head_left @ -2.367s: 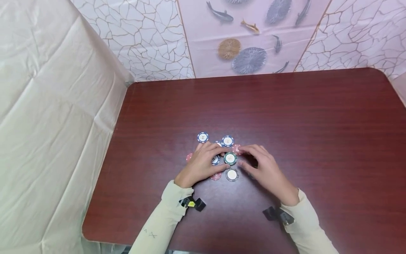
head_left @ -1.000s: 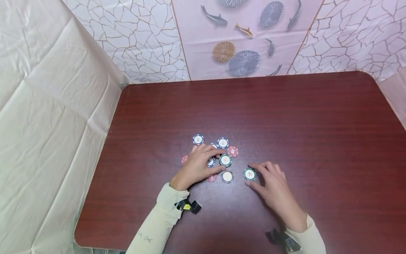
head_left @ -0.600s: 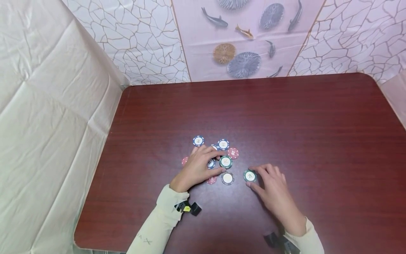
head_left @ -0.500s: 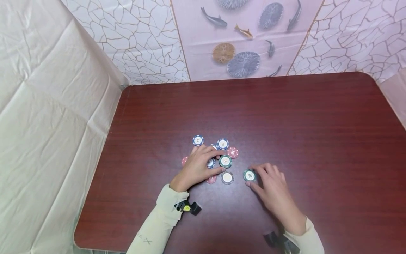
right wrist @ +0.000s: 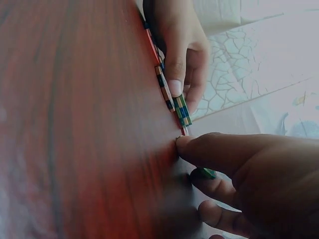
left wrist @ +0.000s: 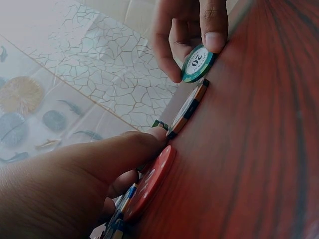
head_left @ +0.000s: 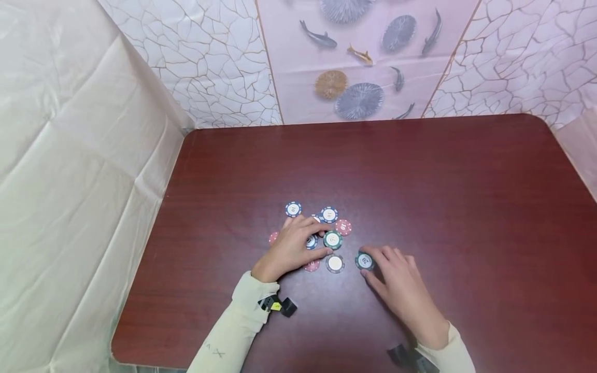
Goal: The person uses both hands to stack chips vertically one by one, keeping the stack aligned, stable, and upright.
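Green 20 poker chip: your right hand pinches it between thumb and fingers, near the grey-rimmed poker chip, right of it. Just beyond the latter, your left hand grips the stacked green poker chips.

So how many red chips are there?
3: one red chip left of the left hand, one beside its thumb, one right of its fingertips. More may hide underneath.
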`<state>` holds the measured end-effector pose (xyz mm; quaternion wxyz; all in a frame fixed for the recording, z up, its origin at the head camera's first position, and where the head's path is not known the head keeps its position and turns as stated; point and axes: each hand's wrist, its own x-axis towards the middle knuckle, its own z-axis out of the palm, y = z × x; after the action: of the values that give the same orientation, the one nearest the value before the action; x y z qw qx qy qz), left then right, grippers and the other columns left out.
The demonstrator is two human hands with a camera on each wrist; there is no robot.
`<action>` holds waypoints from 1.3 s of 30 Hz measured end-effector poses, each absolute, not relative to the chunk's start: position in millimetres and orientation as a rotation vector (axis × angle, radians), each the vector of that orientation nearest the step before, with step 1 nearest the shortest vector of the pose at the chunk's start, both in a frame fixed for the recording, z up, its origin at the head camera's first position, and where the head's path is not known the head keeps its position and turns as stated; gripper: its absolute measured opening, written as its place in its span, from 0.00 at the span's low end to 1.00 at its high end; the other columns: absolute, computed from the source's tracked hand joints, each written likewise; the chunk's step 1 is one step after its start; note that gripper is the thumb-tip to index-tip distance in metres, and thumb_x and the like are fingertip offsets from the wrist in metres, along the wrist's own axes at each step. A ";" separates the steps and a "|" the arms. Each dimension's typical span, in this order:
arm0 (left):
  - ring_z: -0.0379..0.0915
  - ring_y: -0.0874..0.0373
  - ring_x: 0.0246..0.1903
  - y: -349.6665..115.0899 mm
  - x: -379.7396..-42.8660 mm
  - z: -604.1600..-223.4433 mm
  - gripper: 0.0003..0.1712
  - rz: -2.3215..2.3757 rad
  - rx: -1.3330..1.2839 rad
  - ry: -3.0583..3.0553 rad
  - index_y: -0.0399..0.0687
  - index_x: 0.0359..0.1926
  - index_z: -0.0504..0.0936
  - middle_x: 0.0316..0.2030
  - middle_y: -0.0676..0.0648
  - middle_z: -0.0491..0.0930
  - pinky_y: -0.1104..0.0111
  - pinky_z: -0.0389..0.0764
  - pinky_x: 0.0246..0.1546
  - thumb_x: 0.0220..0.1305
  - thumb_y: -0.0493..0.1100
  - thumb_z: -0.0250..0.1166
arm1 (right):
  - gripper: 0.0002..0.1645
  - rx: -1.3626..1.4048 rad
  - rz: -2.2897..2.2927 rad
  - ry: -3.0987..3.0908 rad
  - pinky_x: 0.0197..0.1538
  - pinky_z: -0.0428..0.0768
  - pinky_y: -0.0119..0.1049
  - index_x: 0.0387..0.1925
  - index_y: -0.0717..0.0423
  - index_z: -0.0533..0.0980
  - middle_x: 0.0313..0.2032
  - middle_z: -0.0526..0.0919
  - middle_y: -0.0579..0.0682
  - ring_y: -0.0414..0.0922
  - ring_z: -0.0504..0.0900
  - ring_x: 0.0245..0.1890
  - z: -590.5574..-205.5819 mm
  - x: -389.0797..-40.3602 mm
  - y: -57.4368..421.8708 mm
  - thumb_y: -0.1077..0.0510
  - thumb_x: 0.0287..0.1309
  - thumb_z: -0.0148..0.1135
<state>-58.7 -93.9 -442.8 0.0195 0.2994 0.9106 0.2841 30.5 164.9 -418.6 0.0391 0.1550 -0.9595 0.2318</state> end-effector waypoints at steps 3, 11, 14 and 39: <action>0.72 0.61 0.46 -92.4 -57.6 -444.0 0.29 0.877 0.939 2.828 0.61 0.63 0.85 0.44 0.61 0.82 0.59 0.67 0.53 0.63 0.60 0.76 | 0.31 0.465 0.699 -2.967 0.48 0.72 0.52 0.62 0.55 0.80 0.48 0.85 0.55 0.55 0.82 0.49 -419.3 32.2 165.4 0.56 0.58 0.79; 0.72 0.61 0.45 -93.9 -57.9 -444.1 0.30 0.901 0.947 2.851 0.60 0.63 0.86 0.44 0.61 0.82 0.60 0.68 0.52 0.61 0.59 0.77 | 0.29 0.483 0.649 -3.000 0.50 0.77 0.54 0.60 0.58 0.82 0.49 0.86 0.54 0.55 0.83 0.52 -413.9 27.1 163.7 0.54 0.58 0.79; 0.72 0.61 0.46 -93.9 -58.5 -443.4 0.29 0.893 0.938 2.849 0.61 0.63 0.86 0.44 0.61 0.82 0.59 0.67 0.53 0.62 0.59 0.77 | 0.28 0.494 0.626 -3.003 0.51 0.79 0.57 0.59 0.56 0.82 0.50 0.86 0.54 0.55 0.84 0.52 -411.8 23.6 163.9 0.51 0.59 0.78; 0.71 0.61 0.47 -92.7 -54.0 -441.8 0.29 0.854 0.935 2.841 0.62 0.64 0.85 0.46 0.60 0.82 0.61 0.67 0.52 0.64 0.60 0.76 | 0.30 0.647 0.778 -2.849 0.61 0.79 0.60 0.62 0.59 0.80 0.51 0.82 0.53 0.55 0.82 0.51 -404.5 -6.1 140.5 0.59 0.57 0.76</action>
<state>-54.0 -92.7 -441.8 0.0157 0.3005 0.9133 0.2747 -6.1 140.5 -404.5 0.0589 0.2137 -0.9407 0.2570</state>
